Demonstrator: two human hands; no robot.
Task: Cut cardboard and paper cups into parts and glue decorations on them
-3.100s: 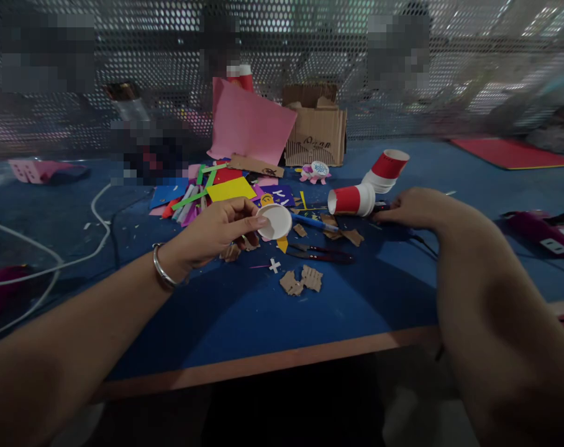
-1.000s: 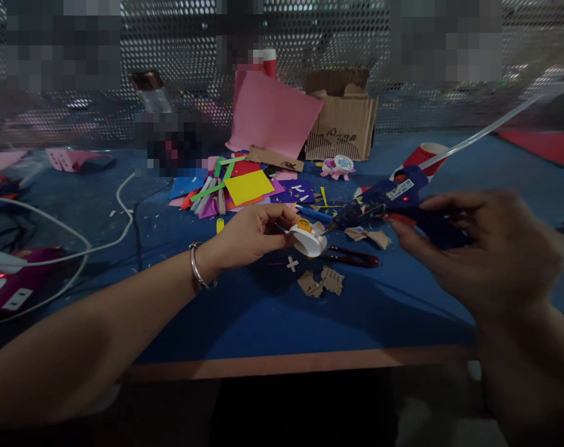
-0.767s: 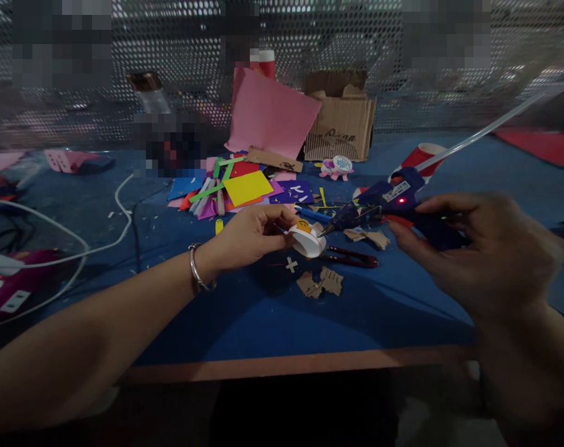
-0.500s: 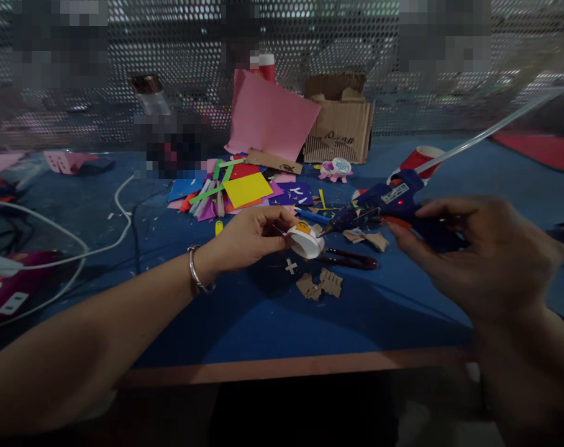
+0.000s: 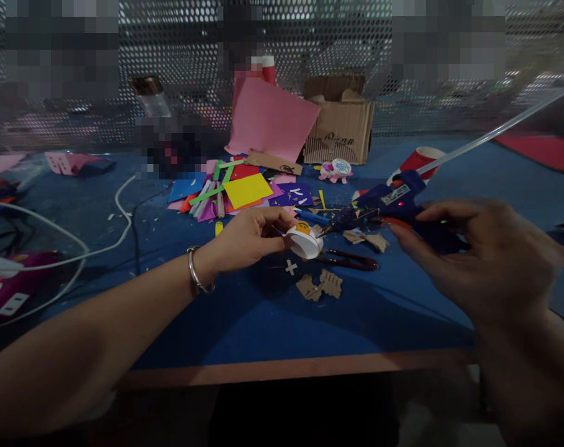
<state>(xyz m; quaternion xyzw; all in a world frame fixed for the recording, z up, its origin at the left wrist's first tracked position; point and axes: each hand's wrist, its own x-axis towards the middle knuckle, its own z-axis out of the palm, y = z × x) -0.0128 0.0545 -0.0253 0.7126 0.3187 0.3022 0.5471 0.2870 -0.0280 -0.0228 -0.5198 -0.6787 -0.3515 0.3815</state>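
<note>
My left hand [image 5: 258,237] pinches a small white paper cup piece [image 5: 305,244] by its left side; an orange patch with dark marks shows on its top. My right hand [image 5: 487,254] is wrapped round the handle of a dark blue glue gun [image 5: 394,197], with a long clear glue stick [image 5: 500,129] sticking out of its back. The gun's nozzle is at the right rim of the cup piece; whether it touches I cannot tell. Dark-handled scissors [image 5: 351,259] lie on the table just behind and right of the piece.
Torn cardboard scraps [image 5: 320,285] lie in front of the scissors. Coloured paper sheets [image 5: 248,190] are piled behind my left hand. A small pink and white paper animal [image 5: 336,169], a red cup [image 5: 420,162] and a cardboard box [image 5: 338,130] stand farther back. White cables [image 5: 84,248] run at left.
Hardly anything differs. Both hands, the cup piece and the glue gun keep almost the same places, with only a very slight shift of the view.
</note>
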